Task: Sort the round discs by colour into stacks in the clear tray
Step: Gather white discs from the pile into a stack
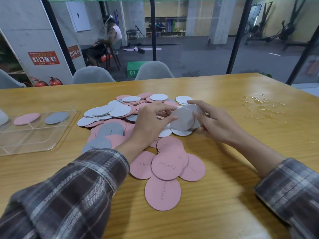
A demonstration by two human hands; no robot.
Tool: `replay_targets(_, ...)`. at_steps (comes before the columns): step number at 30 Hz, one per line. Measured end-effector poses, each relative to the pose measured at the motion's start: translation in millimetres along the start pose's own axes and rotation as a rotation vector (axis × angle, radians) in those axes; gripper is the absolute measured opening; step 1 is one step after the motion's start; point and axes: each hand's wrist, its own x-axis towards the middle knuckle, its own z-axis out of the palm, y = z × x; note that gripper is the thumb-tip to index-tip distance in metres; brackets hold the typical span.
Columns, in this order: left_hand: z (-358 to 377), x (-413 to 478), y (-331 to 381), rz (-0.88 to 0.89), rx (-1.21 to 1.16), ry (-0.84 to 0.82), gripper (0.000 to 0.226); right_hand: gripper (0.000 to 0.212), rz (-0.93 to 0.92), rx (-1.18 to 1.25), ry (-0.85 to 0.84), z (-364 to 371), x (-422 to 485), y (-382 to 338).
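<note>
Two hands meet over the middle of a wooden table (241, 169), holding a small bunch of white discs (182, 120) upright between them. The left hand (151, 123) pinches the bunch's left edge with thumb and fingertips, and the right hand (215, 123) curls its fingers round the right edge. The discs are not squared up. They fan apart, so one at the back could slide out and fall if either hand lets go before the edges are aligned. Directly beneath lies the unsorted pile (120, 109), a wide overlapping spread of white, pink and grey discs, and a dropped disc would land back in the mix. The plaid sleeves hang low over the nearest pink discs (166, 165), so a reaching forearm could drag them. The clear tray (34, 145) sits well apart to the left, near the table's edge. It holds a pink disc (26, 119) and a grey disc (56, 117) in separate compartments. A pale shape at the frame's left edge may be the white stack, but it is cut off. The bunch probably has to be carried across the whole pile, and a loose grip would shed discs on the way. To the right, spilled liquid (259, 104) glistens on the wood, and any disc knocked that way could get wet.
</note>
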Motion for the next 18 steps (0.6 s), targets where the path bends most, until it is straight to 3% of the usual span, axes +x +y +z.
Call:
replay_targets(7, 2, 0, 5, 0.010, -0.017, 0.047, 0.021, 0.042, -0.062, -0.052, -0.063, 5, -4, -6)
replay_targets(12, 5, -2, 3, 0.019, 0.041, 0.011, 0.017, 0.047, -0.080, -0.182, -0.014, 5, -5, -6)
replay_targets(18, 12, -3, -14, -0.014, 0.408, -0.234, 0.052, 0.047, -0.034, -0.199, 0.075, -5, -2, -1)
